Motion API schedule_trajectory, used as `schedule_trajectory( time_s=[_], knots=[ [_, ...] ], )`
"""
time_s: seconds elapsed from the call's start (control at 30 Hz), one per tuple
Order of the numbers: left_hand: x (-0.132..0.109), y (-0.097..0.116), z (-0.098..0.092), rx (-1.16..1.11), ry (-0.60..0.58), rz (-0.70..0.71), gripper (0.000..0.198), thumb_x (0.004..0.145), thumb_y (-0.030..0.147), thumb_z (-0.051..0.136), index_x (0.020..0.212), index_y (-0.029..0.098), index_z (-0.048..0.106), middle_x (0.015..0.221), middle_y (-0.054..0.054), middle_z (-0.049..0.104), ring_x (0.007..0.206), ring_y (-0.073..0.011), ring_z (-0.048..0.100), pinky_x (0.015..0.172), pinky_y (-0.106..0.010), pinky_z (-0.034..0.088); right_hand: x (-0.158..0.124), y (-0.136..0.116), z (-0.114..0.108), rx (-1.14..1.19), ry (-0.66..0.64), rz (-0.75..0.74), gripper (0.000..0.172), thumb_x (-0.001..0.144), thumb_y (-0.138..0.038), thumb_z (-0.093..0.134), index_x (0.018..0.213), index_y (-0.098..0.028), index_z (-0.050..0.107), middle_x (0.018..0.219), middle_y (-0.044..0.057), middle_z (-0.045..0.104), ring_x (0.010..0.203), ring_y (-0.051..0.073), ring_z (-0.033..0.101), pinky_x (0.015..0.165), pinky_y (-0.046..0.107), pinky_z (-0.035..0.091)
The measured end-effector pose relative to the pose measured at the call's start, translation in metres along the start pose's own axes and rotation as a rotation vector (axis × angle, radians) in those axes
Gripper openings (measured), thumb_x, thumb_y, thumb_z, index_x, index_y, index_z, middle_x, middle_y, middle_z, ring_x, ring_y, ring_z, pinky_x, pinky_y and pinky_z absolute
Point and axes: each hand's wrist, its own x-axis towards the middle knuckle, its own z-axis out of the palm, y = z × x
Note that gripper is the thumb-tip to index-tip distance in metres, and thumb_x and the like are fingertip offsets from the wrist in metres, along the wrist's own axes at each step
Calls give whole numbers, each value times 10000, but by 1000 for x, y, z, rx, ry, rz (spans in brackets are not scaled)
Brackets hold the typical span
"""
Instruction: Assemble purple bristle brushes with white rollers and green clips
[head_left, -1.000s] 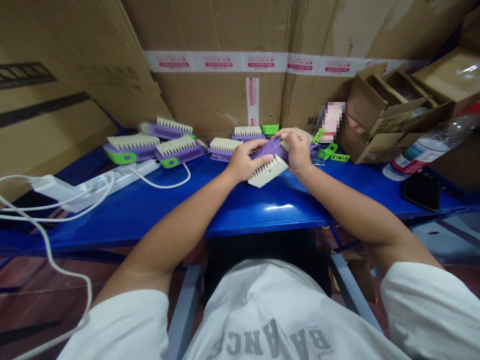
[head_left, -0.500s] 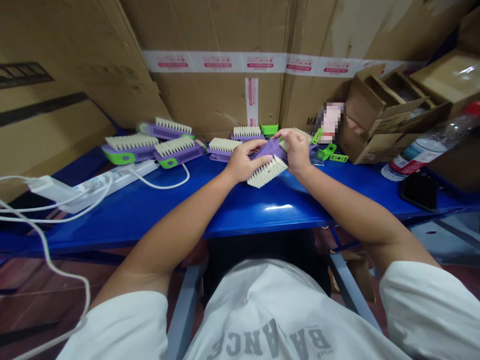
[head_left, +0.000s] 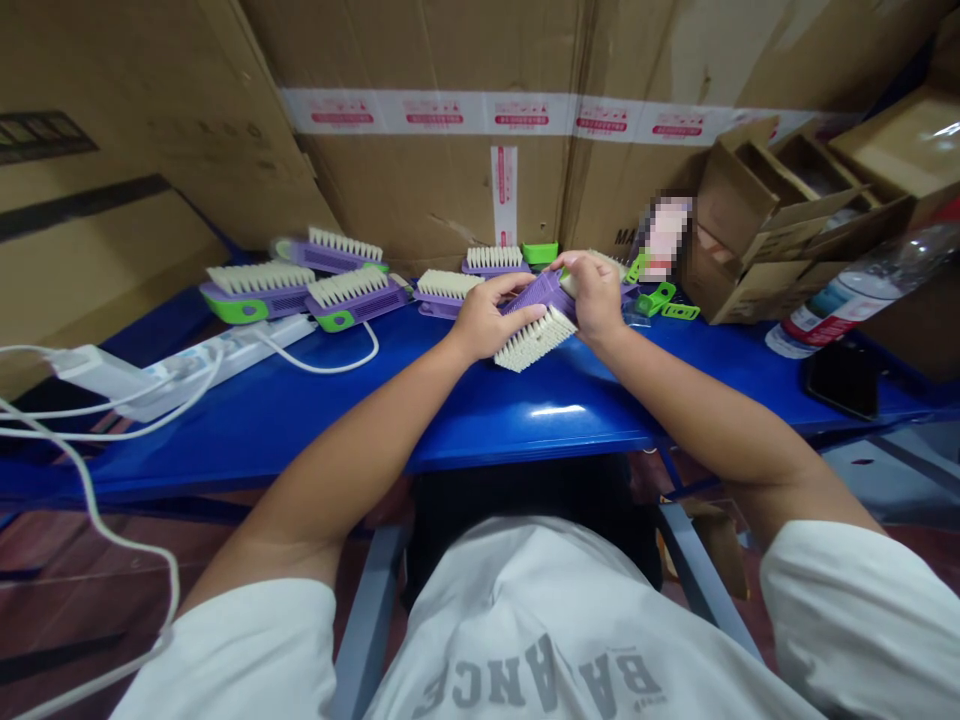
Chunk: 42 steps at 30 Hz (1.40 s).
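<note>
Along the blue bench (head_left: 525,440), working from the left, we have a white power strip (head_left: 187,372) with its cable, then a loose row of cream-bristled brushes (head_left: 259,295) with purple and lime-green bodies. Our left hand (head_left: 491,322) and right hand (head_left: 594,298) are together, both clamped on a purple brush (head_left: 534,305) held just above the bench top, its cream bristles (head_left: 534,338) angled toward us. The step in hand is this one brush, gripped in both hands. (A pale strip of bristles (head_left: 606,258) shows beyond the right hand; we cannot tell whose it is.) Further right sit lime-green plastic clips (head_left: 656,298), opened cardboard boxes (head_left: 757,240), a plastic water bottle (head_left: 847,290) and a black phone (head_left: 844,380).
</note>
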Motion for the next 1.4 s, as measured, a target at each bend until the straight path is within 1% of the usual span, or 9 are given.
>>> schedule_trajectory(
  time_s=[0.1, 0.23, 0.37, 0.57, 0.7, 0.83, 1.07, 1.23, 1.4],
  knots=[
    [0, -1, -1, -9, 1, 1, 587, 869, 584, 911, 1274, 166, 829, 1309, -134, 859, 1190, -306, 825, 1093, -436, 651, -1, -2, 0, -8, -6, -5, 399, 902, -625, 806, 747, -258, 791, 789, -19, 786, 813, 179, 754, 833, 356, 610],
    [0, -3, 0, -19, 10, -3, 601, 859, 607, 912, 1264, 171, 830, 1323, -141, 857, 1197, -313, 827, 1108, -449, 646, 0, -3, 1, -4, 5, -9, 350, 892, -575, 795, 737, -261, 808, 772, -21, 790, 797, 174, 747, 841, 356, 607],
    [-1, -1, 1, -25, 24, -22, 597, 842, 589, 900, 1257, 165, 837, 1326, -139, 861, 1211, -317, 827, 1110, -446, 645, 0, -2, 2, -13, 19, 11, 379, 904, -602, 789, 741, -260, 798, 773, -22, 788, 777, 170, 736, 798, 344, 592],
    [-1, 1, 1, -18, 18, -18, 579, 844, 588, 903, 1247, 177, 837, 1314, -126, 865, 1206, -309, 826, 1103, -439, 645, -1, -4, 1, -6, -4, -10, 409, 887, -641, 819, 743, -259, 800, 761, -19, 781, 780, 170, 736, 834, 350, 599],
    [0, -1, 1, -32, 9, -7, 608, 852, 618, 902, 1261, 174, 829, 1310, -134, 862, 1199, -308, 825, 1098, -440, 645, -1, -4, 1, -29, -6, -8, 438, 891, -670, 814, 748, -257, 785, 780, -19, 785, 800, 176, 743, 858, 361, 605],
    [-1, -1, 1, -33, 12, -10, 625, 848, 648, 900, 1255, 179, 833, 1326, -136, 859, 1210, -306, 822, 1114, -438, 637, 0, -4, 1, -26, -4, -19, 428, 904, -653, 811, 743, -258, 775, 780, -17, 776, 809, 179, 742, 857, 358, 604],
    [-1, 0, 1, -24, 13, -22, 635, 844, 670, 901, 1248, 185, 837, 1319, -134, 860, 1212, -310, 820, 1124, -449, 638, -1, -4, 3, -27, 34, 60, 442, 918, -659, 781, 746, -254, 736, 802, -9, 767, 824, 184, 729, 825, 348, 601],
    [-1, 2, 0, -21, 7, -24, 609, 857, 626, 895, 1257, 172, 832, 1350, -144, 845, 1259, -316, 802, 1166, -452, 619, -2, -4, 2, -42, 16, 53, 506, 940, -734, 749, 780, -255, 717, 820, -4, 736, 845, 185, 734, 833, 352, 609],
    [-1, 4, 1, -34, 17, -21, 581, 840, 570, 888, 1241, 152, 833, 1334, -148, 852, 1236, -317, 811, 1147, -452, 628, -2, -7, 2, -9, 9, 34, 486, 890, -720, 795, 761, -254, 747, 819, -4, 765, 847, 190, 738, 840, 355, 607]
  ],
)
